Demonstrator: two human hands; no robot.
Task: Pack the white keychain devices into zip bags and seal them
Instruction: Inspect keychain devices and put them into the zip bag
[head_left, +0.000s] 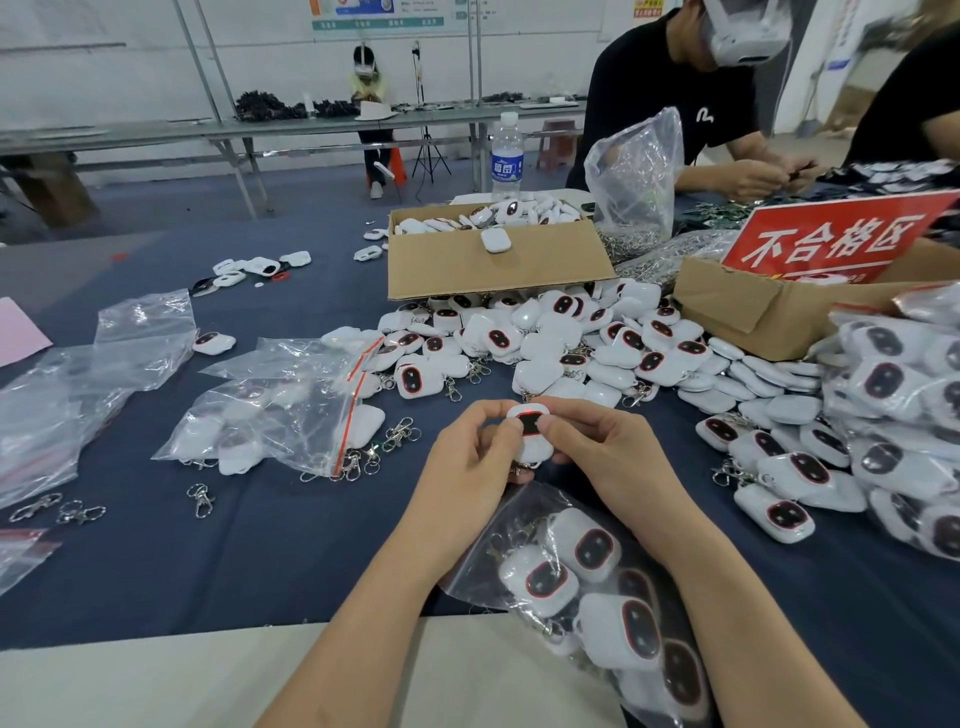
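Note:
A white keychain device (531, 428) with a dark red-rimmed face is held upright between both hands above the table's middle. My left hand (475, 457) grips its left side with curled fingers, and my right hand (597, 447) pinches its right side, thumb on the face. Just below my hands lies a clear zip bag (597, 587) holding several devices, its mouth toward my hands. A big loose pile of devices (561, 343) lies beyond. Another zip bag (291, 410) with a red strip holds a few devices at the left.
An open cardboard box (493, 265) of devices stands behind the pile. A second box with a red sign (831, 244) sits at the right, beside filled bags (904, 405). Loose metal clasps (200, 499) and empty bags (78, 389) lie left. A water bottle (507, 156) stands behind; another person works opposite.

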